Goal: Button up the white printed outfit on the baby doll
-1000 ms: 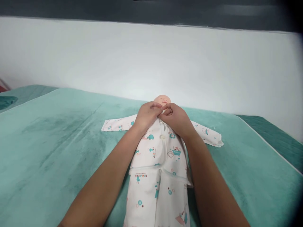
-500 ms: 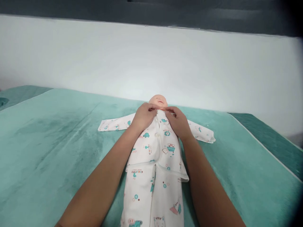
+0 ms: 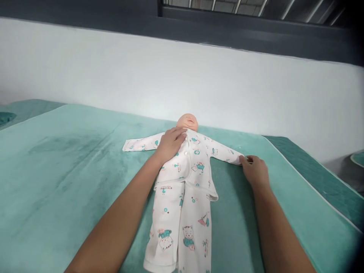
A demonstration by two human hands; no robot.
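Note:
A baby doll (image 3: 187, 121) lies on its back, dressed in a white printed top (image 3: 199, 167) and matching trousers (image 3: 192, 223). My left hand (image 3: 171, 143) rests flat on the top's upper chest, its fingers stretched out just below the doll's chin. Out at the right, my right hand (image 3: 254, 168) pinches the cuff end of the sleeve (image 3: 224, 152) between thumb and fingers. The opposite sleeve (image 3: 139, 144) is spread out to the left. A small button shows on the front, and the doll's arms are hidden within the cloth.
A green blanket (image 3: 85, 159) with darker borders lies under the doll. Behind its far edge rises a white wall (image 3: 142, 76), with a dark window frame and metal bars above. Something round and green-topped (image 3: 358, 158) shows at the right edge.
My right hand has left the collar and moved right to the sleeve's cuff. My left hand has stayed by the collar, now lying flatter. The view has tilted up, showing window bars.

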